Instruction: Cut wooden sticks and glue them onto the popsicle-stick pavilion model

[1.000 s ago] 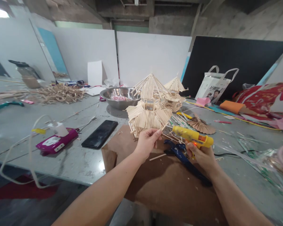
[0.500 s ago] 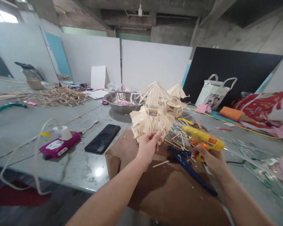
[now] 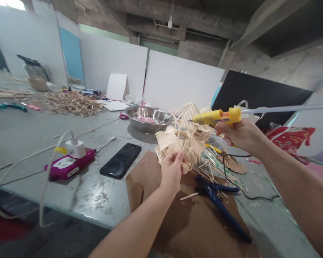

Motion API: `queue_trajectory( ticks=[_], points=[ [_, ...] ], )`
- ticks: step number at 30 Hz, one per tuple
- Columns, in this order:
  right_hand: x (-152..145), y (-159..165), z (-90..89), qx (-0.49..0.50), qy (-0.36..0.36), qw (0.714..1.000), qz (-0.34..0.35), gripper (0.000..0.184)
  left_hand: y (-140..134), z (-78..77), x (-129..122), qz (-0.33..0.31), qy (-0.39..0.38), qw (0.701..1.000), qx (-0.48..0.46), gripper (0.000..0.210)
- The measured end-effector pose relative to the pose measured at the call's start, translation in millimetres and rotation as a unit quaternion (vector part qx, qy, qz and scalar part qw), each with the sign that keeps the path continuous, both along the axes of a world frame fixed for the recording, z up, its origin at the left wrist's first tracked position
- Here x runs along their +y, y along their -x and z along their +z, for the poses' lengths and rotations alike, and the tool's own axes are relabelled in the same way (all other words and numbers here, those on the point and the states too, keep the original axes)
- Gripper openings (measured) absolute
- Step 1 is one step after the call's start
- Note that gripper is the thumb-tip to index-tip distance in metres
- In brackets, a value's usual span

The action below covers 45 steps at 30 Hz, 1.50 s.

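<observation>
A model building of thin wooden sticks (image 3: 181,141) with pointed roofs stands over the brown board (image 3: 188,225). At its lower front edge my left hand (image 3: 172,165) is closed, thumb and fingers pinching the model; the exact grip point is partly hidden. My right hand (image 3: 238,134) is wrapped round a yellow hot glue gun (image 3: 218,117), raised to the model's right. Its nozzle points left, in front of the upper roof, and a long clear glue stick (image 3: 282,108) sticks out behind. Dark blue pliers (image 3: 218,204) lie on the board beside a loose stick (image 3: 189,196).
A steel bowl (image 3: 149,125) stands behind the model. Left of the board lie a black phone (image 3: 121,160) and a purple power strip (image 3: 70,165) with a white charger. A heap of short sticks (image 3: 75,103) sits farther back. A black cord (image 3: 247,195) loops at right.
My right hand has lifted the glue gun up and turned it, nozzle now toward the roof. The left hand keeps its grip on the model. The camera view has tilted slightly.
</observation>
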State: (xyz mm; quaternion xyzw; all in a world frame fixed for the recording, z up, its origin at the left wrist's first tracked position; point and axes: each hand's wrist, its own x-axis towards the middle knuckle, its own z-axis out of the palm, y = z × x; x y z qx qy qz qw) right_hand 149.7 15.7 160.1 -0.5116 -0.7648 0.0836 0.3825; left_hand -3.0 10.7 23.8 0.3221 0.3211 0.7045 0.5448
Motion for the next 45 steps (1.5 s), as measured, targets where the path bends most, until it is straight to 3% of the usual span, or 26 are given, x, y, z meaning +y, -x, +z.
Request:
queue_trajectory(
  ticks=[6,13,23,34,45],
  points=[
    [3,27,15.3,-0.131,-0.004,0.990,-0.047,0.041,1,0.4,-1,-0.003,0.002,1.000,-0.019,0.027],
    [4,36,21.4,-0.180,-0.030,0.982,-0.054,0.044,1,-0.4,0,-0.006,0.006,1.000,-0.024,0.027],
    [6,36,19.2,-0.152,-0.082,0.985,-0.018,0.035,2,-0.8,2,-0.003,0.016,1.000,-0.019,0.030],
    [7,37,21.0,-0.140,-0.057,0.988,-0.030,0.033,2,0.4,1,-0.002,0.020,1.000,-0.019,0.028],
    [10,33,19.3,-0.144,-0.094,0.985,-0.017,0.031,3,-1.4,4,0.006,0.016,1.000,-0.006,0.026]
  ],
)
